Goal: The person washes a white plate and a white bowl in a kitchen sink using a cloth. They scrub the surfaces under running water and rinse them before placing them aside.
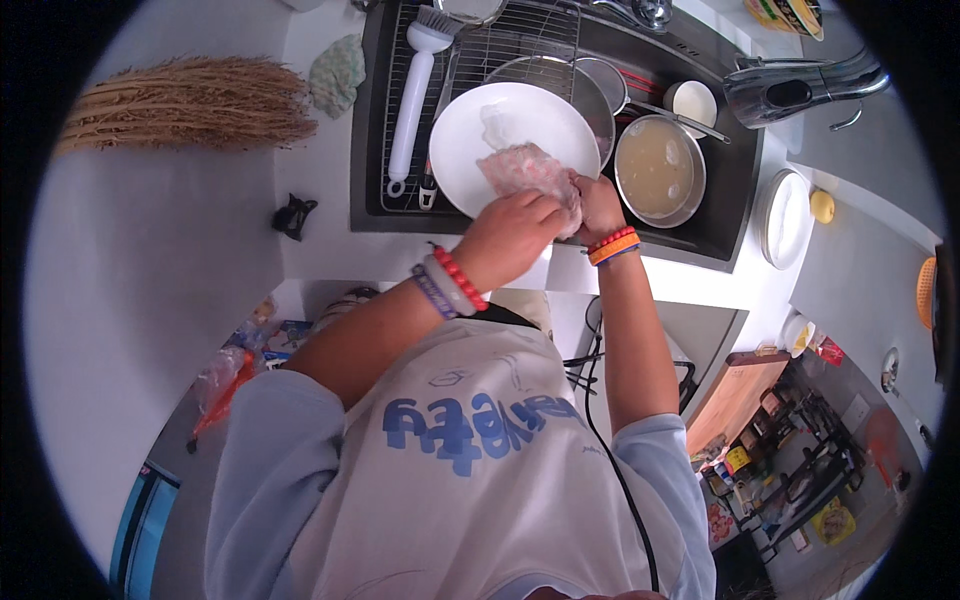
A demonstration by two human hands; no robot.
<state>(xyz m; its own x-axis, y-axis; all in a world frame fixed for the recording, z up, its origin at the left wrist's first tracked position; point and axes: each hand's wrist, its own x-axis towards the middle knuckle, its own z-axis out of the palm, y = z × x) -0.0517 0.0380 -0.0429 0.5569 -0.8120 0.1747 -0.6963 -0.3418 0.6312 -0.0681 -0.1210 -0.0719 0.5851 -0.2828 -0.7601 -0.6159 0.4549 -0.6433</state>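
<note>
A white plate (465, 157) lies over the sink, tilted a little, with a wet patch on its surface. Across its near right part spreads a wet pink and white cloth (529, 171), bunched towards the plate's near rim. My left hand (517, 229) presses on the cloth from the left, fingers bent into it. At the plate's right rim, my right hand (598, 206) grips the gathered end of the cloth; its fingertips are partly hidden. Under the plate, a large metal bowl (606, 120) shows in part.
Right of the plate, a metal pot (656, 171) holds cloudy liquid, near a small white bowl (691, 105). A wire rack (517, 34) carries a white-handled brush (412, 112). A metal faucet (795, 90) juts in from the right. Stacked plates (786, 217) stand on the counter.
</note>
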